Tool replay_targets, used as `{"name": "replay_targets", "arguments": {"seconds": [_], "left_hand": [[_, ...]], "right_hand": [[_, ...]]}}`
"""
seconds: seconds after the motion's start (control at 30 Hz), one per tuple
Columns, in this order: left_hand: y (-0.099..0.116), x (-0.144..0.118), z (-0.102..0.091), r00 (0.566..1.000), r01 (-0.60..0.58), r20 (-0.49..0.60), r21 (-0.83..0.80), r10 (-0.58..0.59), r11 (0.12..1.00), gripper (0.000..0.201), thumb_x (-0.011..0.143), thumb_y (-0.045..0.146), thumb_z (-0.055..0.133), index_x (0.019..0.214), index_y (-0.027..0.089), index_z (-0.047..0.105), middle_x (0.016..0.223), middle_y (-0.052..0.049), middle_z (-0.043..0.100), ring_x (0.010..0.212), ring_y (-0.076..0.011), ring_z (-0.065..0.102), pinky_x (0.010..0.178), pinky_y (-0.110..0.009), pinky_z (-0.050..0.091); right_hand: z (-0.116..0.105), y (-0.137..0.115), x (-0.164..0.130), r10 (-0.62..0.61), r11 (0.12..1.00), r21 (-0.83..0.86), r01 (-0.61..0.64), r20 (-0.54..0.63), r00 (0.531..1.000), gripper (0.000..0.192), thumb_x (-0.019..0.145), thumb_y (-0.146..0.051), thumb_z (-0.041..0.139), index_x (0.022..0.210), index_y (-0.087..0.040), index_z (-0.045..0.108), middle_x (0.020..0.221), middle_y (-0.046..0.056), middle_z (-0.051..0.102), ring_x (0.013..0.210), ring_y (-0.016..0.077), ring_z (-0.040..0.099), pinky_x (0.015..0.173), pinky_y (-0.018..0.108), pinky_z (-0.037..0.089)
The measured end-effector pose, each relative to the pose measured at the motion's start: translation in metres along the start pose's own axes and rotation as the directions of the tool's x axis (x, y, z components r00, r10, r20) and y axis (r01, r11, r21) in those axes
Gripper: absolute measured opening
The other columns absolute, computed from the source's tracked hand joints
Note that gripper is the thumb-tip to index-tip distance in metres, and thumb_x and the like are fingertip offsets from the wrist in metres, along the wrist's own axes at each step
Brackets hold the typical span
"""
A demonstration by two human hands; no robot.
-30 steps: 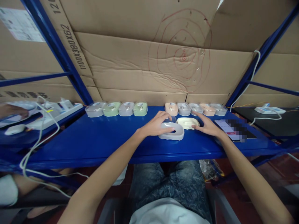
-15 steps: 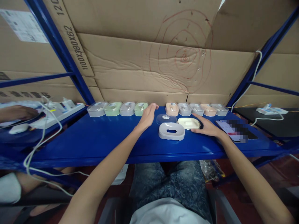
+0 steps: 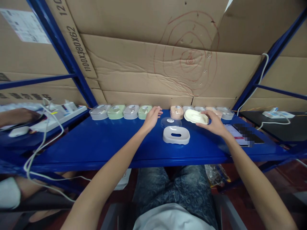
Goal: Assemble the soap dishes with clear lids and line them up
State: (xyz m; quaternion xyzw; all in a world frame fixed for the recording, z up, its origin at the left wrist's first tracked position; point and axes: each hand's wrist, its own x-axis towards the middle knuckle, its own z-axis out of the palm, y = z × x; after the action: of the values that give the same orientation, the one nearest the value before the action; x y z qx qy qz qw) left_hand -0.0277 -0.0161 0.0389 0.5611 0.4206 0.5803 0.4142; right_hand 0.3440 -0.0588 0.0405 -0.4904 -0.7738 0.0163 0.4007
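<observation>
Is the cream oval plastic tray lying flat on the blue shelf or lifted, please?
Lifted and tilted: the right hand holds the cream oval plastic tray off the blue shelf, in front of the back row of cases.

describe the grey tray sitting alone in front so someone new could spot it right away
On the blue shelf, a row of small pastel cases lines the back edge against the cardboard. In front of that row, between the left hand and right hand, lies the grey tray. Unlike the lidded cases behind, it is open-topped with an oval slot in its middle.
</observation>
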Motion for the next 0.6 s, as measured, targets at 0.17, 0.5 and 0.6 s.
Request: {"name": "replay_targets", "arguments": {"seconds": [0.17,0.5,0.6], "left_hand": [[0.016,-0.008,-0.003,0.975,0.192,0.162,-0.272,-0.152,0.943,0.050,0.098,0.066,0.071,0.113,0.018,0.068,0.112,-0.017,0.080,0.106,-0.0316,0.078,0.104,-0.049,0.061],[0.028,-0.009,-0.014,0.928,0.359,0.255,-0.430,-0.270,0.829,0.030,0.102,0.031,0.062,0.126,0.016,0.071,0.126,-0.019,0.082,0.140,-0.0399,0.068,0.117,-0.062,0.059],[0.025,-0.004,-0.018,0.926,0.378,0.193,-0.465,-0.325,0.801,0.032,0.097,0.025,0.063,0.127,0.017,0.070,0.127,-0.019,0.081,0.140,-0.0401,0.068,0.117,-0.064,0.059]], "right_hand": [[0.019,-0.062,0.035,-0.123,0.986,0.110,0.121,0.011,0.992,0.069,0.083,-0.069,0.089,0.133,-0.027,0.066,0.140,0.014,0.073,0.129,0.0414,0.069,0.110,0.059,0.056],[0.084,-0.114,0.079,-0.273,0.954,0.171,0.245,0.165,0.948,0.076,0.081,-0.063,0.092,0.141,-0.024,0.068,0.140,0.013,0.074,0.131,0.0407,0.069,0.113,0.057,0.053],[0.090,-0.088,0.081,-0.238,0.941,0.278,0.194,0.133,0.962,0.059,0.093,-0.062,0.081,0.137,-0.024,0.072,0.139,0.012,0.076,0.126,0.0345,0.072,0.113,0.053,0.055]]}}
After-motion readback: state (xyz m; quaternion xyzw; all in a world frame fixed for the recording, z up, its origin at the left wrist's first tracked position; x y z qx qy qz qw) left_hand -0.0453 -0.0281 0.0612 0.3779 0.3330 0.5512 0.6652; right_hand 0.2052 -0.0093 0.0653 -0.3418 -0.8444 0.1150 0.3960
